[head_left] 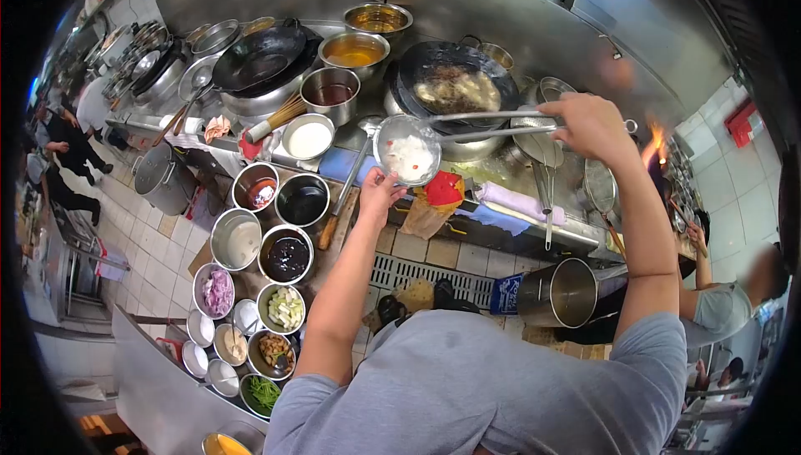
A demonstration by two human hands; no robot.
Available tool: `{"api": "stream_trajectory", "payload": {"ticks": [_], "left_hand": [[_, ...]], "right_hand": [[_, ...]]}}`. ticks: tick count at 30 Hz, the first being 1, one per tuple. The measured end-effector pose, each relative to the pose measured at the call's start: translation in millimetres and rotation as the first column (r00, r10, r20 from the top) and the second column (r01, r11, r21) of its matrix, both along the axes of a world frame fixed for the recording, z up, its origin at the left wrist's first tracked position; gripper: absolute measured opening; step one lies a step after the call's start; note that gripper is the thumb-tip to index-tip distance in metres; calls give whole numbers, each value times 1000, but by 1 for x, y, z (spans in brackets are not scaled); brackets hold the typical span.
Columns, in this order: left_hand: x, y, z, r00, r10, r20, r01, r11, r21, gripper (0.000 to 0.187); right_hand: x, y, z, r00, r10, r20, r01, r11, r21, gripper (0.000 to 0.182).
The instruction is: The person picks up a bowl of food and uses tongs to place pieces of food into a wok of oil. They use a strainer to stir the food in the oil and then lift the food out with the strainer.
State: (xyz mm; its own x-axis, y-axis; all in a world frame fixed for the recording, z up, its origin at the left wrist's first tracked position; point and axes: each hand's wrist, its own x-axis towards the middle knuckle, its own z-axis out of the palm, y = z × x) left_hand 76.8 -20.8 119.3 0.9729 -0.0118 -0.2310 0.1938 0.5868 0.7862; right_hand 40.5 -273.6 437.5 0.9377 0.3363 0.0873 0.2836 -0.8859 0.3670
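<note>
My left hand [384,193] grips a small metal bowl [385,140] by its near rim, tilted toward me. Inside lies white, wet-looking food [410,155] with a few red bits. My right hand [586,125] is closed around what look like long metal tongs [492,115]; their two arms stretch left, with the tips at the bowl's right side. Behind them sits a dark wok [400,92] with pale, bubbling contents [459,88]. A ladle [340,205] with a wooden handle lies left of the bowl.
Pots of sauce [286,255], chopped onion [214,292] and greens [261,392] crowd the left. Another black wok [260,59] and bowls of oil [355,50] stand behind. Flames [657,145] rise at right near a co-worker [726,305]. A tall pot [571,292] stands low right.
</note>
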Motion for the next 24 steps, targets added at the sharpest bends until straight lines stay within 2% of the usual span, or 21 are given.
{"api": "stream_trajectory", "payload": {"ticks": [2, 7, 14, 16, 17, 21, 23, 24], "left_hand": [[3, -7, -2, 999, -6, 40, 6, 1000, 3, 13], [6, -26, 5, 995, 17, 98, -17, 1000, -6, 10], [21, -27, -8, 996, 74, 51, -69, 994, -83, 12], [24, -27, -11, 996, 76, 36, -73, 994, -84, 12], [25, -27, -12, 996, 86, 15, -84, 992, -97, 13], [19, -26, -5, 992, 118, -48, -124, 981, -149, 15], [15, -19, -3, 989, 133, -60, -139, 984, -113, 16], [12, -14, -3, 991, 116, -69, -122, 988, -93, 16]], "right_hand": [[2, 6, -12, 995, 37, -89, -40, 999, -29, 33], [19, 9, -37, 983, 120, -136, -127, 991, -48, 33], [10, -16, 10, 1000, 5, 20, -7, 997, 71, 32], [6, -21, 25, 997, -54, 57, 43, 982, 184, 33], [10, -28, 28, 996, -56, 67, 43, 982, 183, 33], [33, -55, 25, 986, -131, 105, 100, 961, 257, 34], [52, -61, 11, 962, -271, 17, 256, 927, 274, 35], [64, -65, 0, 963, -269, 31, 252, 933, 257, 36]]}}
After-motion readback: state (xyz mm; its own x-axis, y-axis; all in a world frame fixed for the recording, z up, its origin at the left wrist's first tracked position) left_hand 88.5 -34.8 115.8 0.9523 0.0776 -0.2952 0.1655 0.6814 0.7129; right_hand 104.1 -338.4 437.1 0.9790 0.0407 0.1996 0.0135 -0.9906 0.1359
